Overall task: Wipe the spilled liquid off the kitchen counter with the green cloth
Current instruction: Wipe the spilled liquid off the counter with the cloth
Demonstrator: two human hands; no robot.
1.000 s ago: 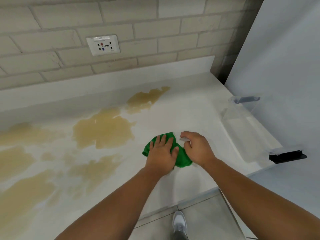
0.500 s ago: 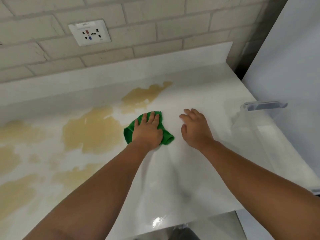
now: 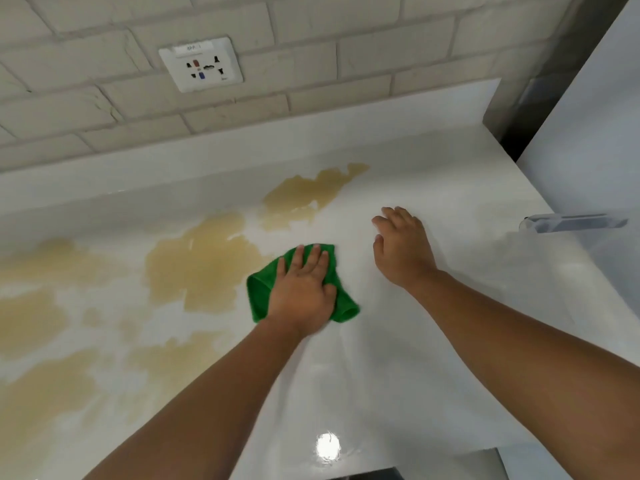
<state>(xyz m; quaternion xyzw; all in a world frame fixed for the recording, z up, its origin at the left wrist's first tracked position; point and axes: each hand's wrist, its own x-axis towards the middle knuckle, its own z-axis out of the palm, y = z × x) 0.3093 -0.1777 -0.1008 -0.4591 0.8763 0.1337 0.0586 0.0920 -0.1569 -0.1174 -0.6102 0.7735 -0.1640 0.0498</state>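
On the glossy white counter our left hand presses flat, fingers spread, on the crumpled, fuzzy green cloth, right at the edge of a ragged tan puddle. Our right hand rests open, palm down, on bare counter beside it. Behind, rough pale brick carries a smooth white socket plate.
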